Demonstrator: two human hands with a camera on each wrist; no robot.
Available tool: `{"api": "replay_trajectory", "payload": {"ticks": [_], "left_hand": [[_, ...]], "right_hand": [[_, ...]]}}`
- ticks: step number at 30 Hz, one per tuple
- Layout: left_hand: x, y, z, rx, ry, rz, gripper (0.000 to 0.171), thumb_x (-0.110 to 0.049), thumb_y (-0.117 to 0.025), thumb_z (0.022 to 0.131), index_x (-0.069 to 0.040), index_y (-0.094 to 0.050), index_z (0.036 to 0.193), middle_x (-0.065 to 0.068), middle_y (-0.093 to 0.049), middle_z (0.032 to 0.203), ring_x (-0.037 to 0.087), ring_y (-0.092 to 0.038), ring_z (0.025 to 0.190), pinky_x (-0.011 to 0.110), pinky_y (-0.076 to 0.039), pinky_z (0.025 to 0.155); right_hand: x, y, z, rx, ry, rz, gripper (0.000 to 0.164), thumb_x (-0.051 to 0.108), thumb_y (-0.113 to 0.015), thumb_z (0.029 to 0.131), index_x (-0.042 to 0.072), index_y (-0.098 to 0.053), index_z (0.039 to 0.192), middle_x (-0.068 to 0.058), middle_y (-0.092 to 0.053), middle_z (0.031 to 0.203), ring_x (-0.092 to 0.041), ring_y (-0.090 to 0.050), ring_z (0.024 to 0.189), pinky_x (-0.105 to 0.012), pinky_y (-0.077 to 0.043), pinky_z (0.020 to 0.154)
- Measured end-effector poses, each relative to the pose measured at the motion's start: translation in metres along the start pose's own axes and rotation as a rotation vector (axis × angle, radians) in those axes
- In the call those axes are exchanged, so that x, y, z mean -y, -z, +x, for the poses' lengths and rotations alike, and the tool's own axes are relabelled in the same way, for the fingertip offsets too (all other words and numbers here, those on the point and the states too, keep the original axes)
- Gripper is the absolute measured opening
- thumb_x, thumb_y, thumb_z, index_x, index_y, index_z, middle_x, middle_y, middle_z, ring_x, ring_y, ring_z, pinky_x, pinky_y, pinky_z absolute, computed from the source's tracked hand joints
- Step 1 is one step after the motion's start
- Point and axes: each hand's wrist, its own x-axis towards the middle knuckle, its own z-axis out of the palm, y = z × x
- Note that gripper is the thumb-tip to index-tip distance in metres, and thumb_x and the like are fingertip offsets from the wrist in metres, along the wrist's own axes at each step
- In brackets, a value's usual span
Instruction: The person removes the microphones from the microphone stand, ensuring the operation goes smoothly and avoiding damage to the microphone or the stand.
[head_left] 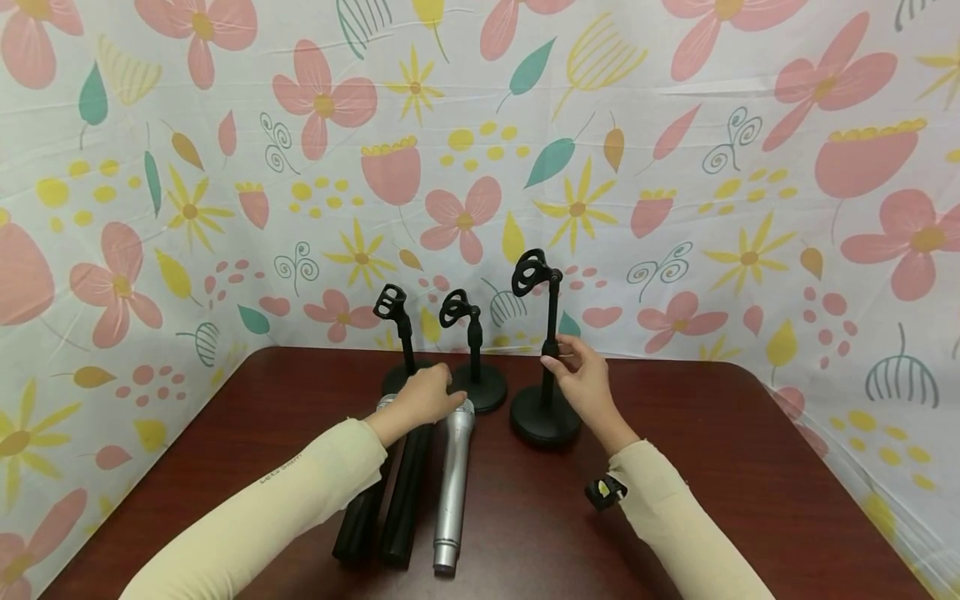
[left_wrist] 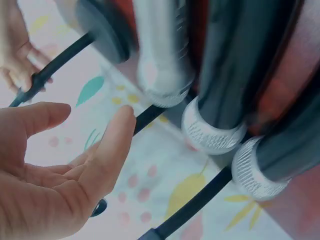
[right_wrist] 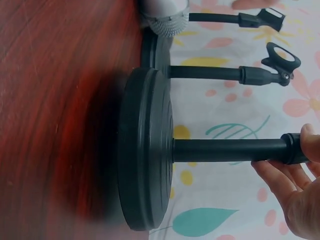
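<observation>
My right hand (head_left: 588, 387) pinches the pole of the tallest black microphone stand (head_left: 545, 418) at its collar, with thumb and fingers around it. In the right wrist view, the round base (right_wrist: 145, 150) stands below that hand; whether it touches the table is unclear. Above the microphone heads hovers my left hand (head_left: 422, 396), its thumb and fingers apart and nothing between them, as the left wrist view shows. Nearest to it lies a silver microphone (head_left: 452, 492). Two black microphones (head_left: 406, 508) lie beside that one, partly hidden by the left arm.
Two shorter black stands with clip holders, a middle one (head_left: 476, 342) and a left one (head_left: 406, 333), stand at the table's back. Behind the dark red table (head_left: 712, 467) hangs a flower-printed cloth (head_left: 465, 108). A small black device (head_left: 604, 492) sits at the right wrist.
</observation>
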Motion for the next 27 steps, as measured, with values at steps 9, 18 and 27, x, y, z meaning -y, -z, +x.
{"api": "replay_trajectory", "payload": {"ticks": [9,18,27], "left_hand": [[-0.016,0.032,0.013,-0.140,-0.050,-0.066,0.020,-0.017,-0.062,0.094,0.000,-0.066,0.102,0.011,-0.071,0.090,0.023,-0.066,0.080,0.036,-0.053,0.073],[-0.027,0.052,0.018,-0.150,-0.020,-0.237,0.021,-0.018,-0.058,0.096,-0.003,-0.063,0.109,0.011,-0.071,0.096,0.018,-0.066,0.066,0.029,-0.053,0.061],[-0.028,0.054,0.019,-0.155,-0.024,-0.315,0.021,-0.016,-0.057,0.096,-0.002,-0.064,0.109,0.010,-0.070,0.086,0.019,-0.065,0.062,0.026,-0.052,0.056]], "right_hand": [[-0.004,0.001,0.013,0.016,0.015,0.041,0.038,0.005,-0.068,0.089,-0.007,-0.058,0.124,-0.025,-0.063,0.110,-0.036,-0.062,0.102,-0.042,-0.053,0.084],[0.016,0.005,0.017,0.030,0.011,0.082,0.037,-0.002,-0.064,0.090,-0.014,-0.055,0.123,-0.030,-0.060,0.109,-0.042,-0.060,0.102,-0.042,-0.053,0.083],[-0.022,-0.007,0.032,0.002,-0.027,0.094,0.038,0.005,-0.065,0.091,-0.007,-0.056,0.126,-0.026,-0.060,0.110,-0.039,-0.062,0.102,-0.045,-0.051,0.089]]}}
